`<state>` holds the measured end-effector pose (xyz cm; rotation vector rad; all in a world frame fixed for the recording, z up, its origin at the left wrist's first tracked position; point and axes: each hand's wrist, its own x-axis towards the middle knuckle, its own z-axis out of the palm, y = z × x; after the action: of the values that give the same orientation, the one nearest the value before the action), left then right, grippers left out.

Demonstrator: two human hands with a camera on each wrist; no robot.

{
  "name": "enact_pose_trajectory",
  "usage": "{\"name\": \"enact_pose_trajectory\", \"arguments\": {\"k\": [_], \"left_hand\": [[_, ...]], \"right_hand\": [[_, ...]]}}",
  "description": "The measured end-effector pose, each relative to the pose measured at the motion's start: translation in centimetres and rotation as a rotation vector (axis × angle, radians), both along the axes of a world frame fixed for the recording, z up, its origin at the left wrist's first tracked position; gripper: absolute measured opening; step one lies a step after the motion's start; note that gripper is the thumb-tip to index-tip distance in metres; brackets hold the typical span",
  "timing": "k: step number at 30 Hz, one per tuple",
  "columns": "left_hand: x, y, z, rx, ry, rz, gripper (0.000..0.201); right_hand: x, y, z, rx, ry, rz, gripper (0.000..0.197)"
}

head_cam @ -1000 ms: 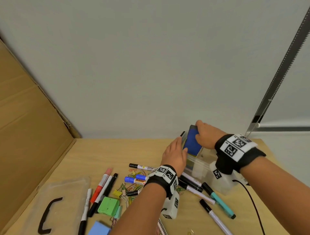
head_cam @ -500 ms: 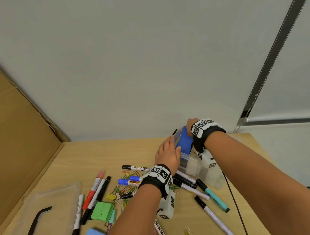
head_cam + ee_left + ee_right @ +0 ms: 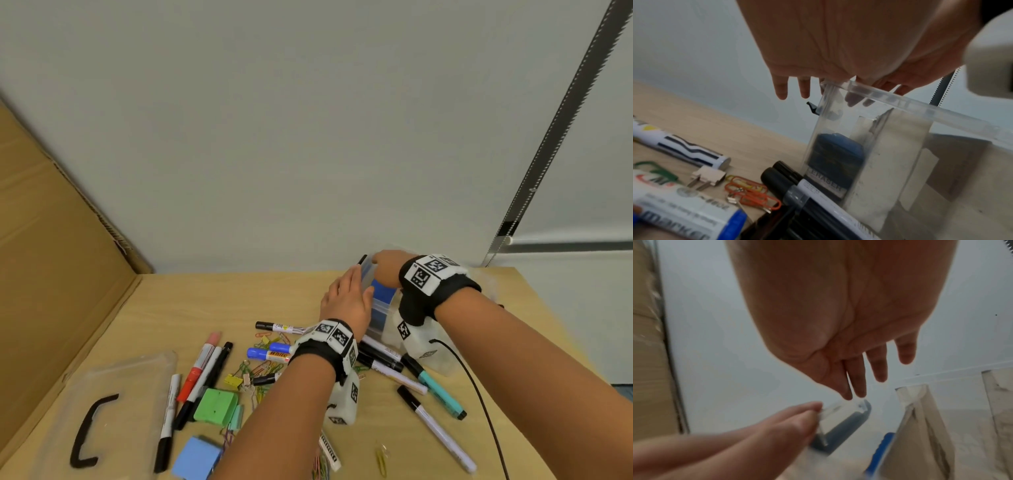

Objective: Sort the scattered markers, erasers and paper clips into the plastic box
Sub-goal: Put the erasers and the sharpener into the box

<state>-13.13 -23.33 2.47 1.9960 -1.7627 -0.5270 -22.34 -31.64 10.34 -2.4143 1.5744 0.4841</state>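
Left hand (image 3: 347,301): fingers straight, flat against the near-left wall of the plastic box (image 3: 378,310), steadying it; grips nothing.
Right hand (image 3: 387,265): above the box opening, fingers straight and pointing down, empty.
Blue eraser (image 3: 383,291): inside the box, standing on end against the wall under the left palm; long axis upright.
Box: between the two hands, touching the left one.
Remaining items: markers (image 3: 376,358), paper clips (image 3: 262,368) and green eraser (image 3: 216,406) lie behind the left wrist, toward the body.
Key relation: the scatter lies nearer the left hand; most markers lie slanted across its reach, so that hand probably picks next.
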Motion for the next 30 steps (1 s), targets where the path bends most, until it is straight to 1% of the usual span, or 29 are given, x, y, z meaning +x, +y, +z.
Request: {"name": "enact_pose_trajectory", "arguments": {"k": [2, 4, 7, 9, 11, 13, 15, 17, 20, 22, 23, 24, 26, 28, 30], "left_hand": [[0.0, 0.3, 0.4, 0.042, -0.012, 0.003, 0.057], [0.3, 0.9, 0.8, 0.084, -0.003, 0.004, 0.06], [1.8, 3.6, 1.8, 0.051, 0.04, -0.005, 0.06], [3.9, 6.7, 2.3, 0.027, 0.018, -0.025, 0.054], [7.1, 10.2, 2.1, 0.063, -0.026, -0.021, 0.046], [11.0, 13.5, 1.1, 0.124, -0.085, -0.002, 0.037], [14.6, 16.3, 0.0, 0.19, -0.145, 0.006, 0.029], [17.2, 18.6, -0.6, 0.246, -0.115, 0.041, 0.027], [19.4, 20.9, -1.5, 0.257, -0.016, 0.056, 0.029], [19.9, 21.6, -2.3, 0.274, 0.016, 0.008, 0.037], [20.1, 21.7, -2.7, 0.273, 0.006, -0.027, 0.04], [20.1, 21.7, -3.1, 0.263, -0.013, -0.057, 0.043], [20.2, 21.6, -3.4, 0.249, -0.058, -0.082, 0.045], [20.3, 21.3, -3.7, 0.247, -0.116, -0.089, 0.047], [20.4, 21.0, -3.7, 0.25, -0.16, -0.097, 0.049]], "right_hand": [[-0.6, 2.0, 0.1, -0.104, -0.158, -0.038, 0.042], [-1.5, 4.2, -0.2, -0.211, -0.377, -0.043, 0.042], [-3.2, 7.4, -1.5, -0.325, -0.678, -0.01, 0.036], [-4.0, 9.6, -2.4, -0.412, -0.793, 0.039, 0.031], [-4.4, 11.7, -3.5, -0.491, -0.83, 0.11, 0.024], [-4.1, 13.6, -4.6, -0.522, -0.818, 0.206, 0.019], [-2.8, 15.3, -5.6, -0.488, -0.764, 0.349, 0.015], [-0.7, 17.0, -6.6, -0.434, -0.702, 0.511, 0.017], [3.4, 19.8, -8.1, -0.326, -0.634, 0.737, 0.019], [6.2, 21.6, -9.3, -0.265, -0.599, 0.866, 0.02], [7.5, 22.5, -9.9, -0.214, -0.58, 0.908, 0.022], [8.8, 23.3, -10.3, -0.151, -0.559, 0.923, 0.026], [10.9, 24.7, -11.1, -0.028, -0.455, 0.888, 0.042], [12.5, 25.6, -12.1, -0.007, -0.351, 0.842, 0.057], [13.4, 26.3, -12.8, -0.013, -0.303, 0.823, 0.056]]}}
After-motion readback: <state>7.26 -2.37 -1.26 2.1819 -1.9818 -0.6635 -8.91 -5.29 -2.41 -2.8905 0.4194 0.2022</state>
